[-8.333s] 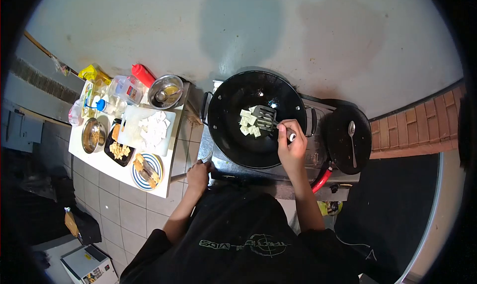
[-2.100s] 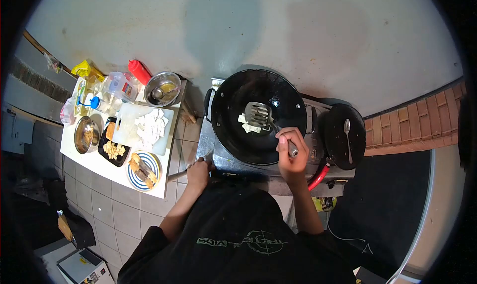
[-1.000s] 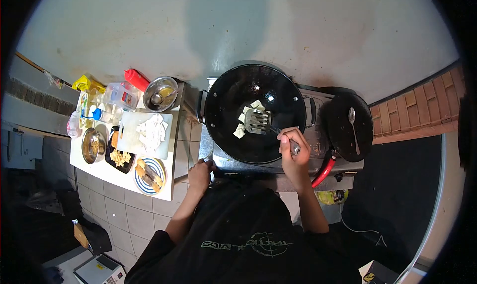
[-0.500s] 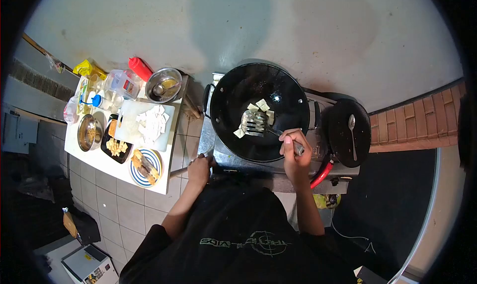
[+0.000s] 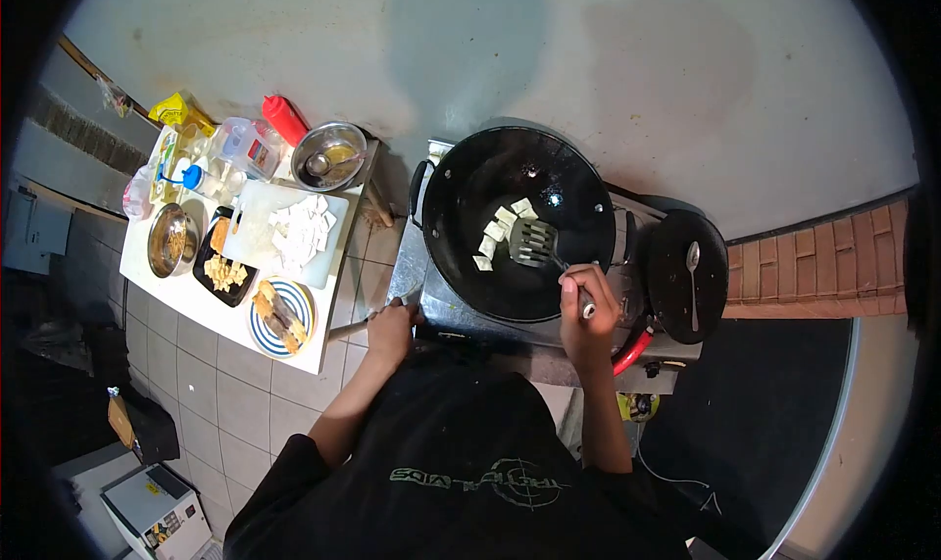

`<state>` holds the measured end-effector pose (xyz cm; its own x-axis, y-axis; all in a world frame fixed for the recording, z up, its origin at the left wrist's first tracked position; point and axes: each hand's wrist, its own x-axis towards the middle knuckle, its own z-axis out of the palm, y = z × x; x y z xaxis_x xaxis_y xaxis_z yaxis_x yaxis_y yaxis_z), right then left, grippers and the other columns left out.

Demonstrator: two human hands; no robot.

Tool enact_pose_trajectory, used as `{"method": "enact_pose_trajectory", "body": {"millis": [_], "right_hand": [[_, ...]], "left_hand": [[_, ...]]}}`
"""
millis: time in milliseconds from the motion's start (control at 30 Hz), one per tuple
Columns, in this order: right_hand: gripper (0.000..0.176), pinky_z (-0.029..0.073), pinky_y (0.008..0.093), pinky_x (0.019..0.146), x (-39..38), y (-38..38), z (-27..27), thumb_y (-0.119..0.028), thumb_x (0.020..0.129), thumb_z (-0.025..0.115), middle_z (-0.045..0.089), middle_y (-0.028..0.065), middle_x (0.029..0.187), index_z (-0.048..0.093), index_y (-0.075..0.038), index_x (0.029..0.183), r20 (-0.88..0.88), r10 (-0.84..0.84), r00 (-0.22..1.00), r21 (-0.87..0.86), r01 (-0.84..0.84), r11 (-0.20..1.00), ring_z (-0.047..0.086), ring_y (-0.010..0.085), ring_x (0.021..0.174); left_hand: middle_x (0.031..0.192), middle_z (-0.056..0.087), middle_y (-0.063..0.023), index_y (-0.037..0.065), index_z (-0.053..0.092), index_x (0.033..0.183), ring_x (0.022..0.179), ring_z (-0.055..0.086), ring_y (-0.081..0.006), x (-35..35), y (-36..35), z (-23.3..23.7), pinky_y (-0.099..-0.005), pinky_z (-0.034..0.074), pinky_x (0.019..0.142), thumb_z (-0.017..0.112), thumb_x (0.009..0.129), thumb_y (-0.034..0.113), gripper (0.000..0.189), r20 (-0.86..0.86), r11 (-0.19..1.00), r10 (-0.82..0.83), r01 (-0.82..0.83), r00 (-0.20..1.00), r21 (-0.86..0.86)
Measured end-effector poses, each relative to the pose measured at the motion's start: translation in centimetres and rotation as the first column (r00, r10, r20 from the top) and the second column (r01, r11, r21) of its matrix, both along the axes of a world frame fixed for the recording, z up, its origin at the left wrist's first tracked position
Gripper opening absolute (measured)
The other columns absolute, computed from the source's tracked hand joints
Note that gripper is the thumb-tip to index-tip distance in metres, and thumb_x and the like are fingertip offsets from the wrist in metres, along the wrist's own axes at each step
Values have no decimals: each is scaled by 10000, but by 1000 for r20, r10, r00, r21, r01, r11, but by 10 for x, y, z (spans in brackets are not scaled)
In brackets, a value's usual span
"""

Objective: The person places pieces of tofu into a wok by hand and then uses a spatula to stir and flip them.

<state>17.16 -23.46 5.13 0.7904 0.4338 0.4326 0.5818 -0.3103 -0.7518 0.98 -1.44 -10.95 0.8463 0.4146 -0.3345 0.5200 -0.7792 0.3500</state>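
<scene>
My right hand [image 5: 590,310] is closed round the handle of a slotted spatula [image 5: 534,243]. The spatula's head is low inside a large black wok [image 5: 490,291], beside several pale, flat cut pieces [image 5: 497,230] on its bottom. The pieces look like tofu, but I cannot be certain. My left hand [image 5: 392,327] is curled at the front left corner of the metal stove [image 5: 451,315]; what its fingers hold, if anything, is hidden.
Left stands a white table [image 5: 211,315] with a cutting board [image 5: 257,229] bearing white pieces, a striped plate [image 5: 257,330], metal bowls [image 5: 329,155] and a red bottle [image 5: 284,119]. Right of the wok, a spoon [image 5: 694,266] lies on a black pan [image 5: 668,295] with a red handle [image 5: 634,351].
The spatula has moved right, off the pale pieces, which now lie uncovered in a loose line. My left hand stays at the stove's corner. The whole view has shifted slightly.
</scene>
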Motion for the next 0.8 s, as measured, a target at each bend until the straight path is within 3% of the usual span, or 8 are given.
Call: {"method": "enact_pose_trajectory", "body": {"millis": [67, 333, 600, 800], "right_hand": [[74, 471, 296, 678, 0, 0, 0, 57, 894, 560, 578, 120, 840, 522, 21, 843, -16, -13, 1000, 4, 13, 1000, 573, 204, 727], [65, 460, 276, 677, 11, 15, -8, 50, 913, 558, 564, 121, 846, 526, 25, 863, -114, -48, 992, 91, 59, 994, 559, 195, 718], [87, 439, 267, 650, 21, 27, -17, -4, 943, 574, 545, 113, 849, 525, 29, 879, -15, -29, 999, 133, 31, 991, 528, 187, 697], [92, 434, 265, 649, 22, 29, -20, 6, 941, 572, 546, 103, 845, 521, 29, 868, -123, -39, 992, 203, 64, 977, 517, 168, 699]], "left_hand": [[948, 665, -118, 149, 729, 947, 821, 693, -347, -1, 0, -4, -491, 547, 722, 650, 887, 284, 167, 63, 999, -24, 22, 998, 36], [935, 659, -121, 151, 720, 928, 838, 688, -340, -1, -2, -12, -481, 544, 733, 646, 886, 267, 145, 16, 997, 5, -6, 1000, 74], [939, 665, -129, 147, 696, 966, 826, 695, -327, -1, -2, -1, -469, 549, 722, 633, 899, 302, 180, 38, 997, -34, 31, 999, 67], [900, 664, -125, 157, 689, 954, 789, 696, -327, 0, -2, 4, -471, 549, 683, 626, 898, 289, 156, 31, 993, -49, 45, 998, 108]]}}
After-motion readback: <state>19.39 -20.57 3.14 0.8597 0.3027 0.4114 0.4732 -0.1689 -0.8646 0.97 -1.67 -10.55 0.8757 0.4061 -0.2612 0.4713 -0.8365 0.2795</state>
